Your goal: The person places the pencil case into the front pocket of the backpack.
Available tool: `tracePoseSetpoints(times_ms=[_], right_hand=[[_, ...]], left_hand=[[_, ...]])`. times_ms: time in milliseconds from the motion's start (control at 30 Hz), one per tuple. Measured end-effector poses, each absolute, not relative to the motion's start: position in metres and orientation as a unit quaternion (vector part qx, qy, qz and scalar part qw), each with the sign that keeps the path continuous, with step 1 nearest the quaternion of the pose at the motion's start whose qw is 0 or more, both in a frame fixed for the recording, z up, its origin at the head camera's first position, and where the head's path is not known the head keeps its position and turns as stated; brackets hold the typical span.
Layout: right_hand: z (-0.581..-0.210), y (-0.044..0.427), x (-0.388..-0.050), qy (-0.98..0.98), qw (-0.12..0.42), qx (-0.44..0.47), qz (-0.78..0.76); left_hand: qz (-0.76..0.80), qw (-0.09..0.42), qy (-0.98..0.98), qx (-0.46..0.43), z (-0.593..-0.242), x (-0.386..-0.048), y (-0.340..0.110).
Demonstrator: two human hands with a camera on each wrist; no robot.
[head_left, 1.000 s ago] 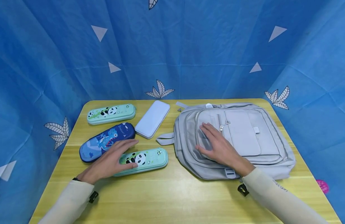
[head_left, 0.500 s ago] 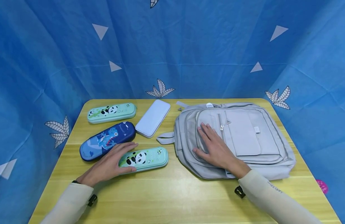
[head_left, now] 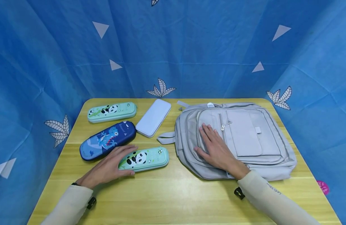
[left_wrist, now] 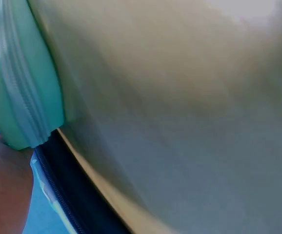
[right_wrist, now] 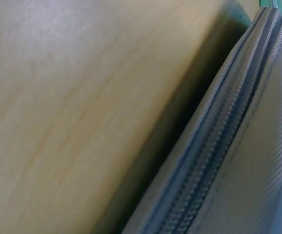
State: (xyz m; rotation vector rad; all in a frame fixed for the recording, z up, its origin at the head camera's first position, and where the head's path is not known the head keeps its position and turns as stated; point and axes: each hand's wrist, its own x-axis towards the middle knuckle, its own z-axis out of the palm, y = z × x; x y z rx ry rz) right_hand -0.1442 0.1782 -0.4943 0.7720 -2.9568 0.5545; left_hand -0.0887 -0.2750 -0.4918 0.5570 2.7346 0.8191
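Observation:
My left hand straddles the left end of a mint-green panda pencil case. Its fingers lie along the far side and its thumb beside the near edge, all fairly straight. In the left wrist view the zipped end of this pencil case shows beside part of the hand; whether the thumb touches it is hard to tell. My right hand rests spread, palm down, on the front of a grey backpack lying flat. The right wrist view shows the backpack's zipped edge.
Behind the left hand lies a navy dinosaur pencil case. A second mint panda pencil case and a plain white case lie further back. The wooden table ends at a blue patterned curtain.
My left hand has lowered around the panda pencil case, its thumb passing from over the top to the near side. The right hand has shifted slightly left on the backpack.

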Motion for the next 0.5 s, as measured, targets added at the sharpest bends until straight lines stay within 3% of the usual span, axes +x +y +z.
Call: tracePoseSetpoints(times_ms=[500], right_hand=[[-0.4983, 0.1769, -0.1417, -0.957, 0.022, 0.243, 0.158]], left_hand=[[0.281, 0.108, 0.938, 0.173, -0.4995, -0.0843, -0.2809]])
